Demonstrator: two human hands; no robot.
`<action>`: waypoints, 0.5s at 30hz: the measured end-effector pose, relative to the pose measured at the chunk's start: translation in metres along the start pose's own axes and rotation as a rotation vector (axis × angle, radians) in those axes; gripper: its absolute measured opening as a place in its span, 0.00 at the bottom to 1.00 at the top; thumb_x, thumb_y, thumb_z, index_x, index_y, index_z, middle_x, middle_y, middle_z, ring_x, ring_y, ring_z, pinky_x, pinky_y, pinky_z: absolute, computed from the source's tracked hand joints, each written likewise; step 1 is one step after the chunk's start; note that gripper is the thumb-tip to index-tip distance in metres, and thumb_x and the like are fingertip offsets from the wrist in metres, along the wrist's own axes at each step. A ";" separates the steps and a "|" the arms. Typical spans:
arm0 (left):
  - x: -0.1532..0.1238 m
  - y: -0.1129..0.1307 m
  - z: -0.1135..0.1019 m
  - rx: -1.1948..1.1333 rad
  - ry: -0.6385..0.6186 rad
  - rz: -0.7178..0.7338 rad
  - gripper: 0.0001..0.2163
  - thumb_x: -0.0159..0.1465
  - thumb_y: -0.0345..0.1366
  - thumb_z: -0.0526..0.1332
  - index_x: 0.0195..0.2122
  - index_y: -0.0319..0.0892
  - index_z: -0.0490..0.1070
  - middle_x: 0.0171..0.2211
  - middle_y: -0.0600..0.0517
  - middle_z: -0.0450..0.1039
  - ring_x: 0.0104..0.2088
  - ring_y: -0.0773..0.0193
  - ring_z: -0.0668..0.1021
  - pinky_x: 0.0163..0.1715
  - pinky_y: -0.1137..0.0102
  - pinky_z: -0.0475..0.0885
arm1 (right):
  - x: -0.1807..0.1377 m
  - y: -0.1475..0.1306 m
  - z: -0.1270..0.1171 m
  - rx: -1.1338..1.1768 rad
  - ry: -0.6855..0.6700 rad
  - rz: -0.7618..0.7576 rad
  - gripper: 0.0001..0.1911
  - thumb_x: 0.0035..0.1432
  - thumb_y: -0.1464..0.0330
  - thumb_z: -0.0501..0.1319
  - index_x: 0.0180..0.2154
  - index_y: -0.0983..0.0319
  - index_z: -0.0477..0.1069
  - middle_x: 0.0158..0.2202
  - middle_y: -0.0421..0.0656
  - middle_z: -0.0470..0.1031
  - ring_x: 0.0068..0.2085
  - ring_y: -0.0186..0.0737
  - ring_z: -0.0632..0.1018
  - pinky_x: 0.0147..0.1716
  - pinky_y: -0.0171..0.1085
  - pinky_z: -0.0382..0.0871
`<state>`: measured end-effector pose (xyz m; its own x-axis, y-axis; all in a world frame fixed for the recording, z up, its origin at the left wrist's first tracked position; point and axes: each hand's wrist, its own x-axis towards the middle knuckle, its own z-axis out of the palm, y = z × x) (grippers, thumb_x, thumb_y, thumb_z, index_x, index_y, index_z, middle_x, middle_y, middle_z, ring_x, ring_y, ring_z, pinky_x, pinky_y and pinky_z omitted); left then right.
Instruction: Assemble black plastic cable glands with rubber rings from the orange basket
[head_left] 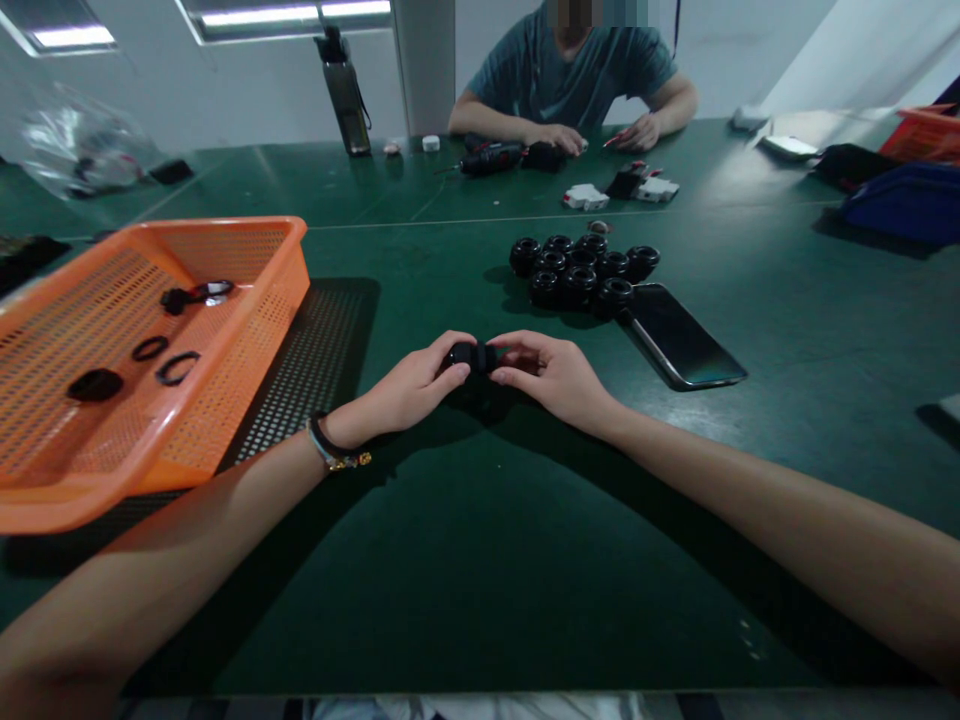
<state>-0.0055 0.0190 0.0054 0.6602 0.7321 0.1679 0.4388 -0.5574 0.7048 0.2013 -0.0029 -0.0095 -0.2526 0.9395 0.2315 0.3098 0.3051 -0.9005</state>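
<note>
Between my two hands, just above the green table [480, 560], is a small black round part [480, 356] with a ridge around its middle. My left hand [420, 385] pinches its left end between thumb and fingers. The right end is gripped by the fingertips of my right hand [551, 375]. My fingers cover both ends, so its exact kind cannot be made out. Beyond my right hand stands a cluster of shiny black ring-topped parts [580, 285], several of them packed together. A phone [686, 337] with a dark screen lies against the cluster's right side.
An orange basket [289, 265] at left holds a few black rings and pieces. Across the table sits a person [570, 75] behind a power drill [491, 158] and white parts [585, 196]. A bottle [346, 100] stands far back; a blue bin [907, 200] is at right.
</note>
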 end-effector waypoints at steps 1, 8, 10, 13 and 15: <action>0.000 0.000 0.000 0.000 0.000 0.002 0.18 0.66 0.45 0.48 0.51 0.39 0.62 0.38 0.49 0.72 0.35 0.62 0.74 0.36 0.69 0.68 | 0.000 0.000 0.000 -0.006 0.002 0.002 0.14 0.49 0.66 0.67 0.40 0.60 0.75 0.28 0.38 0.78 0.29 0.37 0.77 0.32 0.39 0.72; -0.001 0.000 0.000 -0.002 -0.002 -0.003 0.19 0.66 0.45 0.48 0.51 0.39 0.62 0.39 0.48 0.72 0.35 0.61 0.74 0.35 0.69 0.68 | 0.000 -0.002 0.000 -0.026 0.003 0.019 0.15 0.50 0.65 0.67 0.41 0.61 0.75 0.28 0.39 0.78 0.29 0.38 0.78 0.32 0.39 0.72; -0.001 0.001 0.000 -0.004 -0.002 -0.007 0.19 0.66 0.45 0.48 0.51 0.39 0.62 0.39 0.48 0.72 0.35 0.61 0.74 0.36 0.69 0.68 | 0.000 -0.002 0.000 -0.039 0.000 0.023 0.15 0.50 0.65 0.66 0.41 0.61 0.76 0.27 0.39 0.78 0.29 0.38 0.77 0.32 0.39 0.72; -0.001 0.001 0.000 -0.009 -0.006 -0.007 0.19 0.66 0.45 0.48 0.51 0.39 0.62 0.39 0.48 0.72 0.36 0.61 0.74 0.36 0.69 0.68 | 0.000 -0.001 0.000 -0.048 -0.011 0.019 0.14 0.51 0.65 0.66 0.42 0.61 0.76 0.27 0.39 0.77 0.29 0.37 0.77 0.31 0.39 0.72; 0.000 0.001 0.000 -0.009 -0.009 -0.006 0.19 0.66 0.45 0.48 0.51 0.39 0.61 0.40 0.48 0.72 0.36 0.61 0.74 0.37 0.68 0.69 | 0.000 0.000 0.000 -0.032 -0.011 0.011 0.14 0.51 0.65 0.66 0.41 0.61 0.76 0.27 0.39 0.78 0.29 0.37 0.77 0.31 0.38 0.72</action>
<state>-0.0053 0.0182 0.0058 0.6627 0.7322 0.1575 0.4376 -0.5492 0.7119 0.2010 -0.0034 -0.0095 -0.2589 0.9412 0.2170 0.3415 0.2993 -0.8909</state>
